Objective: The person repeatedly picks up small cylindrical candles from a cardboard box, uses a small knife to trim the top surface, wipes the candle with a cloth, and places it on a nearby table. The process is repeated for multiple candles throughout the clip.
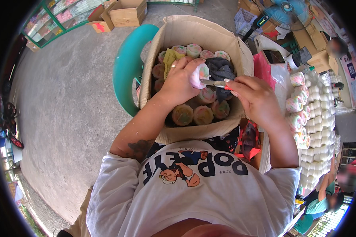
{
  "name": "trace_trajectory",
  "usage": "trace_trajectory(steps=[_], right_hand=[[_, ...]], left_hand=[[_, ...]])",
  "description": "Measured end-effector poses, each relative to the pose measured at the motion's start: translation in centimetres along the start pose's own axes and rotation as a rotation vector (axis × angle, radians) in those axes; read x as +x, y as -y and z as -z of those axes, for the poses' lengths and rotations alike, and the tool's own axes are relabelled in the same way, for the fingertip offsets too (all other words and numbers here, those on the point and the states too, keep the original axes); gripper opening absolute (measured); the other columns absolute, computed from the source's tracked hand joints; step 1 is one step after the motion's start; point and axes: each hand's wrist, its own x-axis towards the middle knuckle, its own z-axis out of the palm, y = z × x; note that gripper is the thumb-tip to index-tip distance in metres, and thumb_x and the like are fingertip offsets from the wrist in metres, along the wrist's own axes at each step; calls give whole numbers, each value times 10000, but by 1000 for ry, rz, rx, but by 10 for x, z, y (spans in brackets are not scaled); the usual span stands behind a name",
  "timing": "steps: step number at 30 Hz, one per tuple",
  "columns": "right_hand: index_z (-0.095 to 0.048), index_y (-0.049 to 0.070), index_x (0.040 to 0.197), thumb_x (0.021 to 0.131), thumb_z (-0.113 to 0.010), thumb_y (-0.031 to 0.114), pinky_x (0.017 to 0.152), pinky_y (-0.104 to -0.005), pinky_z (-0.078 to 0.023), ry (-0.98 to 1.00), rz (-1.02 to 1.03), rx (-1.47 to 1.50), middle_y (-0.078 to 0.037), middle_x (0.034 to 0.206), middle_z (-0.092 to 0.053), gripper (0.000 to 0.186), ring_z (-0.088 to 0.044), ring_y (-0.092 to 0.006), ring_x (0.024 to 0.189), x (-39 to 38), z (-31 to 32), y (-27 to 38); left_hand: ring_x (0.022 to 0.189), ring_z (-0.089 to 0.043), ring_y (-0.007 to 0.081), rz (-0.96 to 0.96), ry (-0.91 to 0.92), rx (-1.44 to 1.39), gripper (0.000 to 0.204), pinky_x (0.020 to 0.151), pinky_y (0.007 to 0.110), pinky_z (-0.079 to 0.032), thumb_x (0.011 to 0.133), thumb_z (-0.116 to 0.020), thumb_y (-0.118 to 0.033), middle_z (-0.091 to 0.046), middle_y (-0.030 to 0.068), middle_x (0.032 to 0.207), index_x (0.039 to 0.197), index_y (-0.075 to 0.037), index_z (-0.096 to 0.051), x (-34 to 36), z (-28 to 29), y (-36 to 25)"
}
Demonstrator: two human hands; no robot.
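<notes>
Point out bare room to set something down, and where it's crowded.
Free: the grey floor left of the teal chair, below the cardboard boxes.
Crowded: the carton, holding round bundles and dark cloth, left hand above, right hand at its rim; the white stacks farther right.

One left hand (181, 77), one right hand (256, 96), one blade (213, 83), one box (201, 26)
One held roll (201, 74), at least ten boxed rolls (203, 115); one fan (286, 12)
</notes>
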Motion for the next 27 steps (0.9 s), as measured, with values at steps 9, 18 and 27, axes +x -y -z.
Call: trace_trajectory(steps=[9,18,27], right_hand=[[-618,104,1095,804,-585,71,755,-412,-468,55,-98,0,-87,961,-581,294,-587,-300,894,-4,-24,-9],[-582,72,1201,828,-652,160,928,-411,-434,200,-182,241,-155,1196,-543,390,-535,-336,1090,23,-102,-38],[-623,42,1099,862,-625,187,878,-394,-463,-3,-498,423,-180,1106,-616,278,-597,-331,1021,40,-101,-94]], left_hand=[[1076,-547,239,219,-461,-572,675,899,360,-479,680,-817,-154,-536,127,1145,1230,-36,-443,9,-1,17],[1074,-577,188,423,-146,-1386,532,923,355,-475,800,-724,-100,-581,69,1179,1259,-47,-459,10,11,9],[1053,-577,176,433,-30,-1120,671,878,321,-503,671,-766,26,-562,89,1164,1244,-51,-426,5,1,7]])
